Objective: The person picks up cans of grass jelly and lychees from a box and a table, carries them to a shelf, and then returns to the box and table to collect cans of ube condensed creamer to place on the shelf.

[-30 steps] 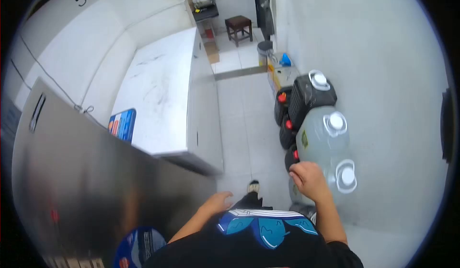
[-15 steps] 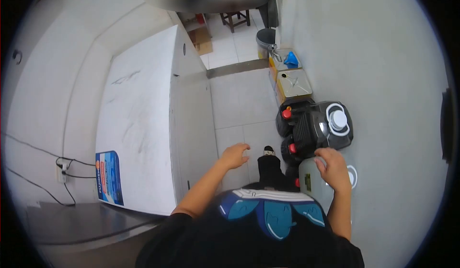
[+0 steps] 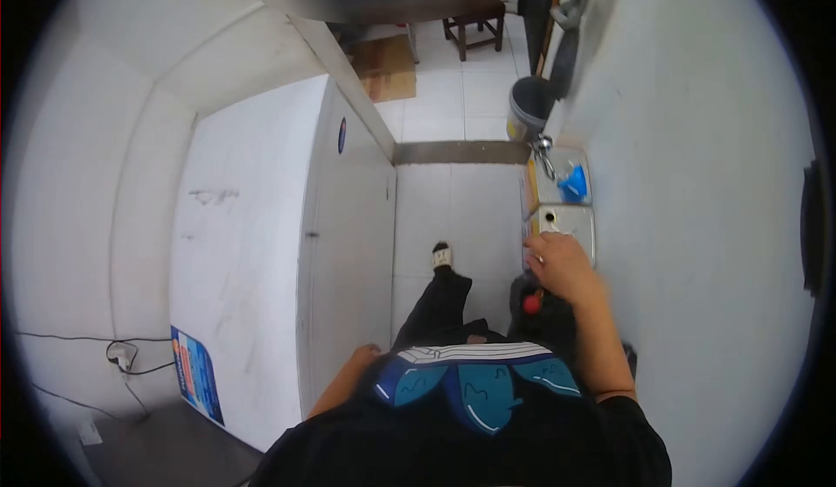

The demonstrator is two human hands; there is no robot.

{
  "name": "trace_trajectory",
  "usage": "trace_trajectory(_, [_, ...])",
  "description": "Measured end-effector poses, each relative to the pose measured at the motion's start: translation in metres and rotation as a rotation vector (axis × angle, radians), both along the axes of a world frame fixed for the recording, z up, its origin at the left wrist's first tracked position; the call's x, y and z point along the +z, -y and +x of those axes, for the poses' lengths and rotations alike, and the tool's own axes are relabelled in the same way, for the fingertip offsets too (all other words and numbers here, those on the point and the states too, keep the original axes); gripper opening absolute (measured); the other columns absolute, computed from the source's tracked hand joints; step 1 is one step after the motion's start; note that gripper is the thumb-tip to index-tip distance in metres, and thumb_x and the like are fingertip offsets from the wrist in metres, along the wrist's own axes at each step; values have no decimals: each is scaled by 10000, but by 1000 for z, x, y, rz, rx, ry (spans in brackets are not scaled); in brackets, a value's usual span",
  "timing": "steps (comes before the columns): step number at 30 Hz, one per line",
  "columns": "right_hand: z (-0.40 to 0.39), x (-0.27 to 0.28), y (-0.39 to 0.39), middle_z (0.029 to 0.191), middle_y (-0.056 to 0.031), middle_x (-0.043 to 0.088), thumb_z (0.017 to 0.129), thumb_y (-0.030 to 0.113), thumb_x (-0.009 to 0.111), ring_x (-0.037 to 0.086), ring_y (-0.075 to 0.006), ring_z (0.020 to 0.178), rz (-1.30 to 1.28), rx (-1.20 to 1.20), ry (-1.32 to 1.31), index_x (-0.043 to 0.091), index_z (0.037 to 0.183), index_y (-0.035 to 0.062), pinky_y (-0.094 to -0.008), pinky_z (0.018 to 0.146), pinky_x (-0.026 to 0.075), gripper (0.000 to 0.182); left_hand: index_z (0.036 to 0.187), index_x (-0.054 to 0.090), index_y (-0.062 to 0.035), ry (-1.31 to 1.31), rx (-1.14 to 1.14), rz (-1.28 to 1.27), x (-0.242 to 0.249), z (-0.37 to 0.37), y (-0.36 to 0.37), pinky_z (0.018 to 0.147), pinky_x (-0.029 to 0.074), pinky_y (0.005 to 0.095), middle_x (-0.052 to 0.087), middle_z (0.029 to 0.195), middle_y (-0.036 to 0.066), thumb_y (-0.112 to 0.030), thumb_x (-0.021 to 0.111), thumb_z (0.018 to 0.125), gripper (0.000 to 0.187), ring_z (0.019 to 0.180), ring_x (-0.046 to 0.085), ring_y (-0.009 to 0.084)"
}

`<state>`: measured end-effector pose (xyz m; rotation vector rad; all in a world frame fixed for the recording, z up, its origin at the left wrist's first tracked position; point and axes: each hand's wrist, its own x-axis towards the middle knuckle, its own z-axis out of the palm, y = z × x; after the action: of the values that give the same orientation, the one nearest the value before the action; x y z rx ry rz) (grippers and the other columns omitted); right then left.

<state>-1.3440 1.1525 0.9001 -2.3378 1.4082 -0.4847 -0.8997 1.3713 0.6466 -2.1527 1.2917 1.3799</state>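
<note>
My right hand [image 3: 564, 267] reaches forward beside the right wall, open, with its fingers loosely bent and apart. In this view it overlaps the near edge of a square metal tin [image 3: 575, 220] with a small dark opening in its top. Below the hand is a dark jug with a red cap [image 3: 532, 304], partly hidden by my forearm. My left hand [image 3: 369, 352] hangs low by my hip, near the white chest freezer [image 3: 252, 226]; its fingers are mostly hidden.
A second tin [image 3: 549, 192] carries a blue funnel-like piece [image 3: 573, 184] and a shiny metal fitting [image 3: 544, 145]. Beyond stands a grey bucket [image 3: 531, 104]. A raised sill [image 3: 461, 152] crosses the doorway, with a wooden stool [image 3: 475, 30] past it.
I have stepped forward along the passage, so the tins and bucket are closer. My right hand has gone from above the jugs to the tins; my left hand has dropped to my side.
</note>
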Motion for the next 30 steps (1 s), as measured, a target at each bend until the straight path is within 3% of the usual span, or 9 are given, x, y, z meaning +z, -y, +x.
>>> trace_trajectory(4, [22,-34,109,856,-127,620,789,146,645,589,-342,818,11,56,91,598,950,74,-437,725,456,183,1071,638,-74,-48,-20,79,-13,20,80,900,459,424,637,1080,180,-399,610,797,426,1045,589,333])
trace_trajectory(11, [30,1,268,917,-140,639,784,144,656,598,-338,879,56,-67,81,617,958,67,-418,764,465,194,1093,627,-86,-71,-298,-227,-29,18,367,895,464,428,638,1089,157,-410,577,812,432,1030,588,357])
trace_trajectory(12, [26,1,289,926,-140,641,783,141,657,599,-337,886,64,-95,72,618,964,66,-417,768,466,200,1096,614,-82,-122,-136,-206,-1,2,418,857,481,402,653,1045,143,-366,611,806,406,982,609,342])
trace_trajectory(14, [14,-3,327,944,-141,645,779,136,660,599,-337,902,78,-151,53,619,975,62,-414,775,466,214,1076,614,-55,-196,-102,-465,-15,-5,496,756,512,339,668,910,128,-278,667,793,364,844,647,236])
trace_trajectory(17, [-7,-13,390,952,-135,645,771,135,665,597,-335,909,87,-176,26,618,976,59,-414,782,462,224,1065,620,-74,-274,70,-525,-6,-27,594,791,496,346,663,929,135,-292,682,771,372,875,642,265])
trace_trajectory(20, [-25,-23,470,918,-121,638,767,137,666,594,-322,898,133,-180,45,607,955,62,-417,784,456,210,1059,623,-56,-243,96,-517,-19,-39,652,768,506,354,671,899,123,-260,681,778,352,852,646,234])
trace_trajectory(25, [-39,-26,629,846,-106,608,763,122,660,581,-316,838,20,-20,24,578,914,61,-427,746,447,182,1071,639,-75,66,55,-280,-42,-40,663,896,464,381,653,1015,170,-322,670,761,398,993,611,317])
trace_trajectory(28, [-32,-18,706,854,-116,611,765,118,658,580,-321,829,0,105,94,588,933,59,-420,732,448,191,1077,640,-79,-21,198,-86,-37,-46,661,947,435,389,642,1058,184,-343,664,764,410,1052,585,328])
trace_trajectory(30, [-21,-14,747,853,-122,613,764,117,659,581,-325,823,18,125,121,593,940,55,-417,737,452,198,1072,640,-78,10,270,-141,-32,-53,671,929,447,385,646,1047,182,-343,669,764,407,1033,595,323])
